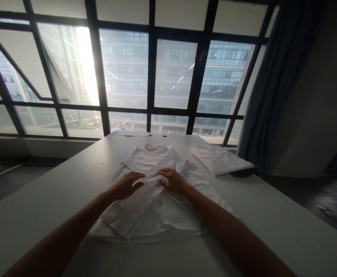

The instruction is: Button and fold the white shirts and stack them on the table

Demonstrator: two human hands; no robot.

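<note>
While both palms are pressed flat, white shirt [154, 200] spread mid-table, left hand [126, 186] and right hand [172, 180] laid open on it, folded white cloth [219, 158] near the table's [272, 219] far right corner.

shirt [154, 192] partly hidden under both hands, forearms cut off at bottom edge

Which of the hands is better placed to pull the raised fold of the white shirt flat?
Probably the right hand: its fingers lie on the raised fold of the white shirt, while the left hand rests flat beside it.
</note>
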